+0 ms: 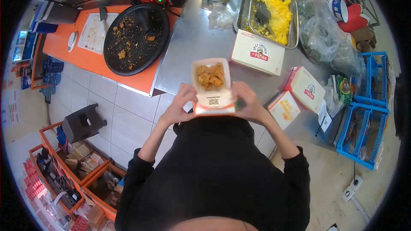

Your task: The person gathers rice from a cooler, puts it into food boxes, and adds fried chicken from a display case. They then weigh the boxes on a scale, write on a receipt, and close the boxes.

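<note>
A small open takeaway box (195, 66) sits at the front edge of the steel counter, right before my body. Golden fried chicken pieces (210, 77) lie inside it. Its lid (203, 101), marked with a QR code, is folded back toward me. My left hand (180, 105) grips the lid's left side, and my right hand (248, 102) grips the right side, thumbs near its front edge. Just beyond my right hand stands a closed "Spicy Chicken" carton (272, 64). Another carton (310, 90) and a flatter box (284, 110) lie farther right.
A black round pan (115, 66) with crumbs rests on the orange counter (60, 45) at left, near a white tray (87, 38). Behind the cartons, a metal tray (295, 34) holds yellow food (278, 13) and a dark scoop (263, 16). Blue racks (364, 111) stand at right.
</note>
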`<state>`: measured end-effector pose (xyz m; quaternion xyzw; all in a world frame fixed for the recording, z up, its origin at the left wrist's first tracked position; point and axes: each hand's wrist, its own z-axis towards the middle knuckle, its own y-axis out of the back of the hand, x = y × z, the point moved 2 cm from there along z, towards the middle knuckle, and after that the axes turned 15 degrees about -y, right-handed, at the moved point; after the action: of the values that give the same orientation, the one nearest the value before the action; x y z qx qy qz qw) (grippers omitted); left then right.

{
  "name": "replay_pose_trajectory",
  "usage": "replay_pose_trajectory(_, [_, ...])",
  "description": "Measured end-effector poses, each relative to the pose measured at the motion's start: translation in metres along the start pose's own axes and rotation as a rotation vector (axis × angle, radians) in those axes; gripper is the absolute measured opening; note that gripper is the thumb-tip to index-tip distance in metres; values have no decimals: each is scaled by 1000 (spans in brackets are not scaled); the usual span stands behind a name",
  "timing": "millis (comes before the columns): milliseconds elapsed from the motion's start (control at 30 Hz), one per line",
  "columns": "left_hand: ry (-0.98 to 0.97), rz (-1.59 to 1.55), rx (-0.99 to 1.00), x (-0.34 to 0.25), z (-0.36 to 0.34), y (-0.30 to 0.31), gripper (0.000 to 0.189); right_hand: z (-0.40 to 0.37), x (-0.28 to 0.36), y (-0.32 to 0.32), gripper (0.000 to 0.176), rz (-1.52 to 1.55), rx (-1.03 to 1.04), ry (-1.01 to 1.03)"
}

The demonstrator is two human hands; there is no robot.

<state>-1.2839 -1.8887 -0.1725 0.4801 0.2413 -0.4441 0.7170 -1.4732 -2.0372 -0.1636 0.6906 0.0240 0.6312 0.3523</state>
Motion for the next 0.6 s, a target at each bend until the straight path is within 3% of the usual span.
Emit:
replay_pose_trajectory(67, [135,-68,-105,-1,2,9,29,-8,1,2,41,67,-165,-168])
replay_pose_trajectory(100, [106,26,-149,-1,7,9,31,-10,-4,-2,38,-13,-251,-185])
replay_pose_trajectory(200, [312,-39,-233,16,11,-3,31,-6,-13,-11,40,-140,-561,-385])
replay_pose_trajectory(233, [382,-33,-166,22,13,-7,30,-3,-22,-13,35,-3,-589,-466])
replay_pose_trajectory(333, [503,-188,-238,32,18,-23,26,-9,-33,-25,29,912,-332,-898])
replay_pose_trajectory(433, [571,-403,-135,54,0,-34,30,-17,-37,-41,26,1144,-394,-852])
replay_pose_trajectory(600, [674,-781,-262,39,2,-39,26,-26,-23,-43,24,1163,-452,-693])
